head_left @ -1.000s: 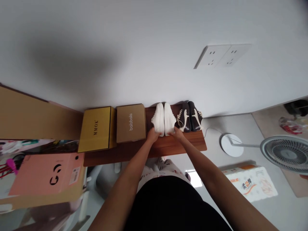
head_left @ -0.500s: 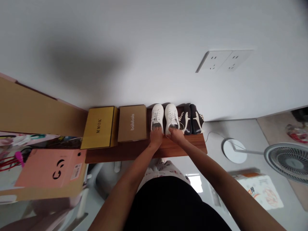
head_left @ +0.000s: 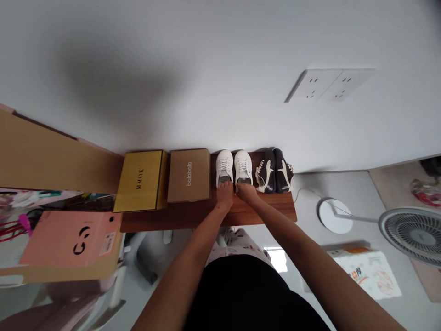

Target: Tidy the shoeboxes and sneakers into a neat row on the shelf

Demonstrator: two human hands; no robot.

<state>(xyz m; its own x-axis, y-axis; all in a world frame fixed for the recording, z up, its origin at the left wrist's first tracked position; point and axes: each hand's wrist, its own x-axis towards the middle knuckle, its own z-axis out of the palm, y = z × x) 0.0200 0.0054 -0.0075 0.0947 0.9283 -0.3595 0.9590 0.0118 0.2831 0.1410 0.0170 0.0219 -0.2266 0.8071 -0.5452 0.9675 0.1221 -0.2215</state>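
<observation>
At the wooden shelf (head_left: 193,219), left hand (head_left: 225,196) and right hand (head_left: 246,192), fingers (head_left: 225,185) pinching white sneakers' (head_left: 234,164) heels

Home room, not shop. Low wood bench (head_left: 206,216) against white wall (head_left: 220,69), shoes (head_left: 237,168) and boxes (head_left: 189,175) on top. Wall plugs (head_left: 329,85) above bench. Floor fan (head_left: 411,232), tissue pack (head_left: 365,276) right of bench.

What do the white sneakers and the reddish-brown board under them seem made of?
The white low-top sneakers look like smooth leather or synthetic leather, going by their even, matte uppers. The reddish-brown shelf board looks like wood or wood veneer, showing straight grain and a satin finish.
</observation>
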